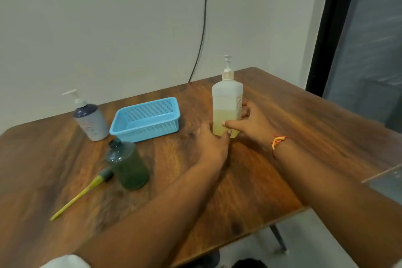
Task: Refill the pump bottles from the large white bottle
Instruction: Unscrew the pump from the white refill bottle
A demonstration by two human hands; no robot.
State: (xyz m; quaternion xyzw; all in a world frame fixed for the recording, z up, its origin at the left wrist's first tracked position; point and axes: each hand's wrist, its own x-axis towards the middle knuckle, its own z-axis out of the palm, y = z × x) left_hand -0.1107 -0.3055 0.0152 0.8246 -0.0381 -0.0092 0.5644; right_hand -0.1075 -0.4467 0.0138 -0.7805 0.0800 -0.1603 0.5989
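The large white bottle [226, 102] stands upright on the wooden table [304, 119], its pump on top and pale yellow liquid filling the lower half. My right hand [252, 124] wraps its right side and front. My left hand [214, 143] touches its base from the front left. A clear bottle [127, 164] with green liquid stands open at the left, its pump with a yellow tube [87, 189] lying beside it. A blue-and-grey pump bottle [90, 121] stands further back left, pump fitted.
A light blue plastic basket [145, 118] sits between the grey pump bottle and the white bottle. A black cable [203, 28] hangs down the wall behind the table. The table's near right edge drops off to the floor and a table leg [279, 238].
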